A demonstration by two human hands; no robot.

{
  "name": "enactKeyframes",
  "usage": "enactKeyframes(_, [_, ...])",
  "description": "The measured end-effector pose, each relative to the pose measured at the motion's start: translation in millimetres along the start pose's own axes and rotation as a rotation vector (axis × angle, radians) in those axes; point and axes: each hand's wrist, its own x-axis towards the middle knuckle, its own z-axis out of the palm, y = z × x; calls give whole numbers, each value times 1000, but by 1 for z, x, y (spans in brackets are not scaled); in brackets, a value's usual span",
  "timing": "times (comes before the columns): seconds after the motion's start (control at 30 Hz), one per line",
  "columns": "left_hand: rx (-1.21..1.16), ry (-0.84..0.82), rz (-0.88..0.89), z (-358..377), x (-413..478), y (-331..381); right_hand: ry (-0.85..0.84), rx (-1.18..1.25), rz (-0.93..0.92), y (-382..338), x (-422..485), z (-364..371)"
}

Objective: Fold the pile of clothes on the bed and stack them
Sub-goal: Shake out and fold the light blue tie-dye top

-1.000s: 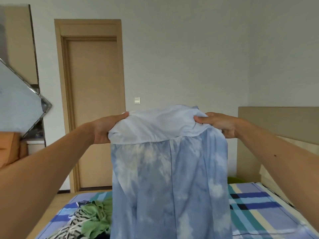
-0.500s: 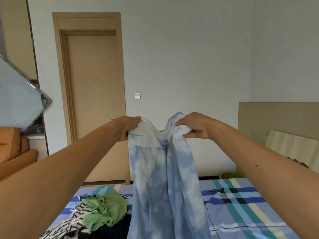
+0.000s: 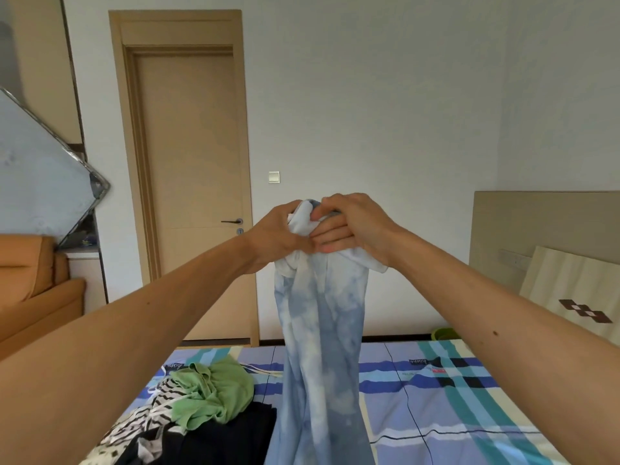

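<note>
- Left hand (image 3: 276, 236) grips one end of the white top edge of the blue garment (image 3: 322, 330), with its fingers curled round the bunched cloth.
- Right hand (image 3: 352, 224) pinches the other end of that edge. The two hands touch each other, held up in front of the door (image 3: 191, 162).
- Holding both corners together doubles the cloth lengthwise, which I judge to be the first fold.
- Held high like this, the garment hangs straight down as a narrow strip, and its own weight likely pulls the creases out.
- Its lower end runs out of view at the bottom, in front of the bed (image 3: 469, 397), so I cannot tell whether it touches the sheet.
- The pile (image 3: 201, 414) left to fold lies on the near left of the bed. It has a green top (image 3: 218, 387) lying on a black garment (image 3: 231, 437), beside a black-and-white striped one (image 3: 144, 421).
- The checked sheet to the right of the hanging cloth looks like the likely place to lay it down and finish folding.
- No folded stack shows, so the task seems near its start.
</note>
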Motion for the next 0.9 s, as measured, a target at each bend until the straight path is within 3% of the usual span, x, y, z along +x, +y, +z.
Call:
enactKeyframes(0.17, [-53, -38, 37, -3, -3, 7, 169, -379, -624, 23, -8, 6])
enactKeyframes(0.23, [-43, -54, 30, -6, -7, 7, 223, -536, -690, 28, -10, -1])
enactKeyframes(0.3, [-15, -86, 27, -10, -13, 6, 57, -566, -442, 30, -14, -12])
enactKeyframes(0.37, [0, -128, 36, -11, -18, 2, -267, -422, -102, 34, -20, -19])
enactKeyframes(0.43, [5, -164, 36, -11, -26, -4, -427, -405, 80, 41, -26, -20])
enactKeyframes(0.63, [84, -21, -82, 1, -44, -45, -316, -513, 36, 57, -32, -3])
enactKeyframes(0.8, [146, -182, -284, 4, -59, -68, -330, -574, 36, 68, -37, 2])
enactKeyframes(0.9, [197, -303, -299, 7, -66, -68, -482, -620, 138, 73, -48, 1])
